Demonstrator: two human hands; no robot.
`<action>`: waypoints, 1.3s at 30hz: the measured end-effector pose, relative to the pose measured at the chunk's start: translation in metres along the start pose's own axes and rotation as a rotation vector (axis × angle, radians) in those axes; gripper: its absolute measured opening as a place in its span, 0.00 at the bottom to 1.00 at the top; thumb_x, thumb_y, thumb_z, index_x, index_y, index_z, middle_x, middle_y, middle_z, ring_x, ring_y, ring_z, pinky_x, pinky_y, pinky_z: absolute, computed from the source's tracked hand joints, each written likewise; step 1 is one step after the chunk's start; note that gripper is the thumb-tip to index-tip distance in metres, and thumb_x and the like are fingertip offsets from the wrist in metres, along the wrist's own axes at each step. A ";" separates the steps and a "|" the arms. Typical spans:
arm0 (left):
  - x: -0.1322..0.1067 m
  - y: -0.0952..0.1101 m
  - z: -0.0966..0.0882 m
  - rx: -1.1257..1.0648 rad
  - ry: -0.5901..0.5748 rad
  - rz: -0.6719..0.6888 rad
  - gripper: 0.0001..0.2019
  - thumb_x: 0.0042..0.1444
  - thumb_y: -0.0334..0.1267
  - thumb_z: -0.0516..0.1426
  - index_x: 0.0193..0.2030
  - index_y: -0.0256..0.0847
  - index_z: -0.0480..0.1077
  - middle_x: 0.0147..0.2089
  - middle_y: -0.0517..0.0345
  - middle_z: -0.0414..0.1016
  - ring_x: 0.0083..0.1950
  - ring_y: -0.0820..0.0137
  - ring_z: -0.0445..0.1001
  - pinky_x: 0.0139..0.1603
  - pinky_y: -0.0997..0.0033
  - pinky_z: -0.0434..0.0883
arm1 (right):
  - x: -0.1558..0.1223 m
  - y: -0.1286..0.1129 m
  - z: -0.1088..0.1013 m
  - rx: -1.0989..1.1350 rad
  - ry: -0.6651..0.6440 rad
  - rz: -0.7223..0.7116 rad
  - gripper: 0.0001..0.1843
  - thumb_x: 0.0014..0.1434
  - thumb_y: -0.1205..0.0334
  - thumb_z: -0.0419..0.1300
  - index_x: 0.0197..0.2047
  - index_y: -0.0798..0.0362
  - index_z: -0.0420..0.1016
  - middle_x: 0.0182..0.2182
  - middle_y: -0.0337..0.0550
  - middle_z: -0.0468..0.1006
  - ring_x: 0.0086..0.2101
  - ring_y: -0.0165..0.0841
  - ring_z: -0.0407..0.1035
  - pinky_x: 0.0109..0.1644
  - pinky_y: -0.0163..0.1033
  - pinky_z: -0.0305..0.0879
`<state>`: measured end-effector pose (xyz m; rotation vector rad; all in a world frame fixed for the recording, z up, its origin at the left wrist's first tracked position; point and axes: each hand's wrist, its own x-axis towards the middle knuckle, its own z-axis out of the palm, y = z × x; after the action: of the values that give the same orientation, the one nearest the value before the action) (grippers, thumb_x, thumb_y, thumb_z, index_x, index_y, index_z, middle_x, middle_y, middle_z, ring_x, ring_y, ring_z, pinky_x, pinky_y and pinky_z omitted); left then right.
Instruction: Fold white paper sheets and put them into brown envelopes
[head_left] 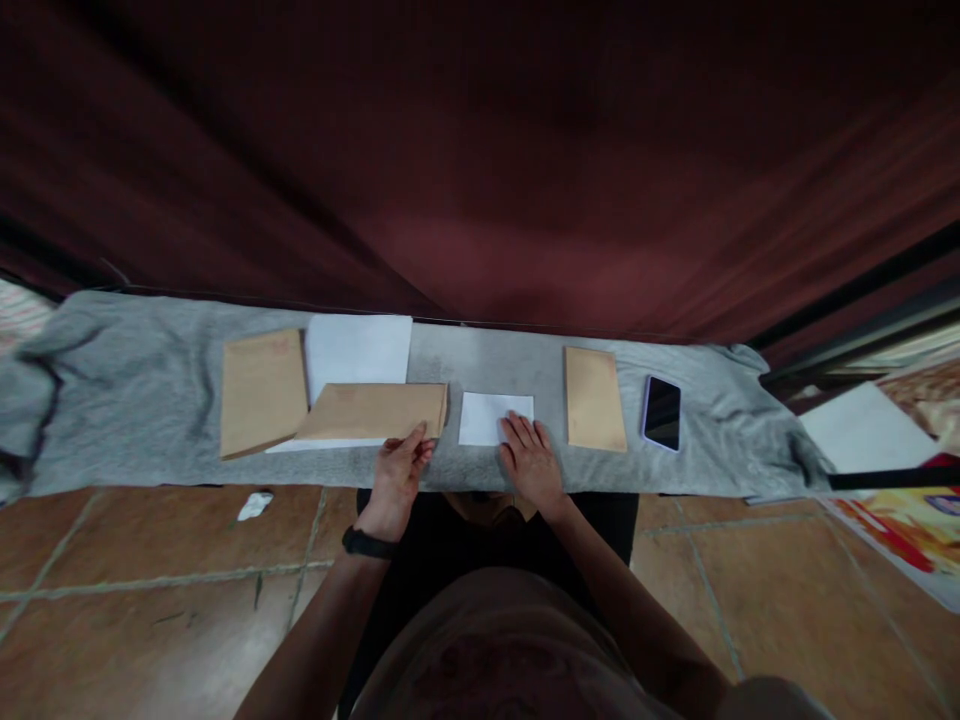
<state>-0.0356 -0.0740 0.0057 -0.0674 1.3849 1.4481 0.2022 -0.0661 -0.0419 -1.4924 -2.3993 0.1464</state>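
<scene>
My left hand (399,470) pinches the near right corner of a brown envelope (375,411) that lies across a white sheet (358,350). My right hand (529,458) rests flat, fingers stretched out, on the near edge of a small folded white paper (491,415). Both lie on a grey cloth (150,400) spread over a low surface. A black watch sits on my left wrist.
Another brown envelope (261,392) lies at the left, a third (594,398) to the right, and a dark phone (661,412) beyond it. A dark red curtain (480,160) hangs behind. A crumpled scrap (255,505) lies on the tiled floor; papers (866,430) at far right.
</scene>
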 end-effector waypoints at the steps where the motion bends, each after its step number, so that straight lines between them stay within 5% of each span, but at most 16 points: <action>1: -0.001 -0.001 -0.002 0.004 -0.007 0.013 0.12 0.47 0.30 0.71 0.25 0.37 0.72 0.21 0.60 0.77 0.23 0.75 0.77 0.24 0.81 0.71 | 0.000 0.000 0.000 0.001 -0.001 -0.001 0.26 0.75 0.58 0.49 0.72 0.54 0.64 0.72 0.49 0.63 0.70 0.42 0.58 0.76 0.55 0.48; 6: -0.020 -0.017 -0.023 0.178 -0.191 -0.067 0.11 0.50 0.38 0.71 0.29 0.36 0.75 0.29 0.51 0.82 0.28 0.69 0.80 0.32 0.72 0.77 | 0.000 0.000 -0.001 0.015 -0.009 0.006 0.26 0.75 0.58 0.49 0.72 0.54 0.64 0.72 0.49 0.63 0.70 0.43 0.58 0.76 0.56 0.48; 8: -0.030 -0.027 -0.025 0.292 -0.257 0.005 0.11 0.50 0.39 0.71 0.30 0.37 0.75 0.30 0.51 0.81 0.30 0.67 0.80 0.33 0.70 0.77 | 0.000 0.001 -0.002 0.025 -0.015 0.011 0.26 0.75 0.58 0.49 0.72 0.53 0.64 0.72 0.49 0.63 0.70 0.43 0.58 0.76 0.57 0.49; 12: -0.037 -0.046 -0.001 0.545 -0.350 0.461 0.07 0.57 0.40 0.67 0.40 0.42 0.81 0.45 0.48 0.84 0.50 0.60 0.82 0.57 0.62 0.76 | 0.006 0.000 -0.004 0.066 -0.012 0.028 0.25 0.76 0.60 0.47 0.72 0.52 0.64 0.71 0.49 0.65 0.70 0.41 0.59 0.76 0.57 0.48; 16: -0.019 -0.061 0.044 1.006 -0.508 0.861 0.21 0.67 0.43 0.55 0.64 0.40 0.73 0.71 0.44 0.69 0.75 0.55 0.62 0.78 0.50 0.54 | 0.025 -0.006 -0.002 0.089 0.002 0.049 0.27 0.75 0.62 0.45 0.73 0.57 0.63 0.72 0.51 0.63 0.71 0.41 0.56 0.76 0.53 0.50; 19: 0.001 -0.071 0.066 1.304 -0.502 0.972 0.28 0.70 0.45 0.47 0.71 0.31 0.64 0.75 0.38 0.61 0.79 0.54 0.53 0.79 0.47 0.48 | 0.036 -0.010 0.003 0.062 -0.021 0.040 0.29 0.73 0.67 0.46 0.75 0.59 0.58 0.73 0.53 0.60 0.72 0.40 0.54 0.76 0.52 0.50; 23: 0.017 -0.080 0.067 1.494 -0.467 1.058 0.31 0.72 0.47 0.44 0.73 0.27 0.60 0.77 0.36 0.57 0.80 0.54 0.51 0.79 0.47 0.48 | 0.038 -0.009 0.010 -0.003 -0.056 0.065 0.30 0.73 0.66 0.48 0.76 0.59 0.56 0.74 0.54 0.58 0.72 0.43 0.52 0.76 0.54 0.49; 31: 0.016 -0.088 0.037 1.475 -0.306 1.187 0.33 0.71 0.46 0.46 0.77 0.28 0.53 0.78 0.33 0.53 0.80 0.51 0.50 0.78 0.44 0.51 | 0.022 0.008 0.010 -0.041 0.027 0.191 0.32 0.75 0.55 0.50 0.76 0.60 0.56 0.73 0.59 0.59 0.71 0.49 0.55 0.74 0.60 0.51; 39: 0.013 -0.092 0.036 1.407 -0.265 1.177 0.32 0.70 0.43 0.47 0.76 0.29 0.54 0.78 0.34 0.54 0.79 0.50 0.53 0.77 0.42 0.53 | 0.010 0.019 0.009 -0.037 0.111 0.245 0.31 0.75 0.57 0.47 0.76 0.61 0.55 0.72 0.58 0.61 0.71 0.47 0.56 0.74 0.58 0.51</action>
<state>0.0441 -0.0626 -0.0541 1.9982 1.9886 0.8545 0.2116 -0.0480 -0.0534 -1.7594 -2.1383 0.0717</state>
